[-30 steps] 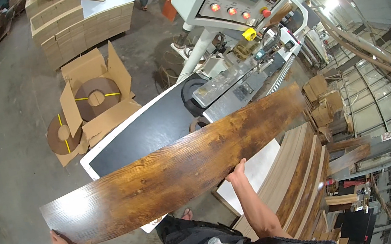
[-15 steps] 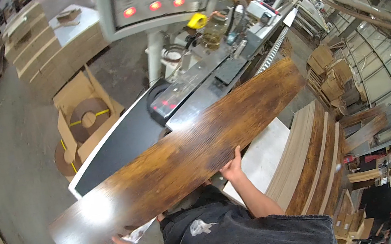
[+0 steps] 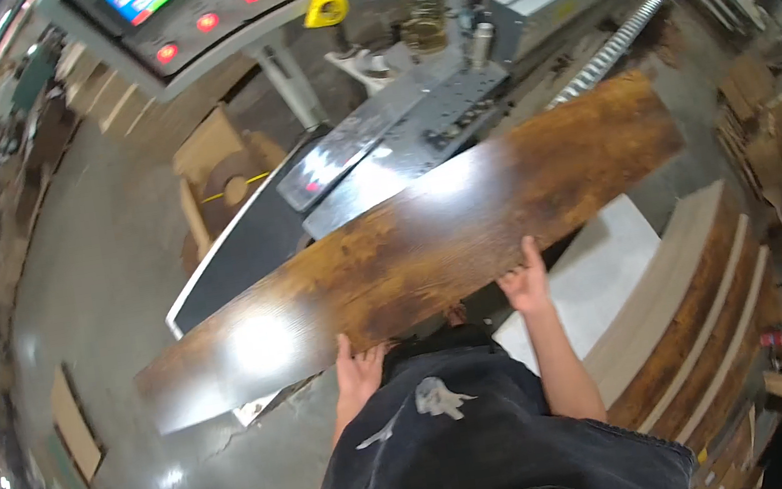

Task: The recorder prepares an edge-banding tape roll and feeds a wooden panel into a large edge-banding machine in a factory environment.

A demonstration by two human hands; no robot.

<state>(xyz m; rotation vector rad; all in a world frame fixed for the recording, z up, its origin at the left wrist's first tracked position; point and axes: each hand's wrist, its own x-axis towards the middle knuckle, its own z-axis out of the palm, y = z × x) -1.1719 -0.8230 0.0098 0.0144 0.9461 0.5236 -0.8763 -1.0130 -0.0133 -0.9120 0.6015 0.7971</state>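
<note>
A long brown wood-grain board (image 3: 405, 268) lies slantwise across the view in front of me, its right end farther away than its left. My right hand (image 3: 526, 283) grips its near edge right of the middle, thumb on top and the other fingers mostly hidden underneath. Left of the middle, my left hand (image 3: 360, 373) has the same edge, thumb up on the surface and fingers going under. Beyond the board is a machine with a dark metal bed (image 3: 367, 182); the board covers part of it, and whether the two touch I cannot tell.
At my right, several similar boards (image 3: 683, 302) are stacked beside a white panel (image 3: 588, 276). A control panel (image 3: 206, 19) with red-lit buttons stands at the far left, near a yellow tape measure (image 3: 326, 9). An open carton (image 3: 224, 173) holds a brown roll.
My left hand has moved from near the board's left end toward its middle and closed on the near edge. My right hand keeps its grip. The whole view has turned.
</note>
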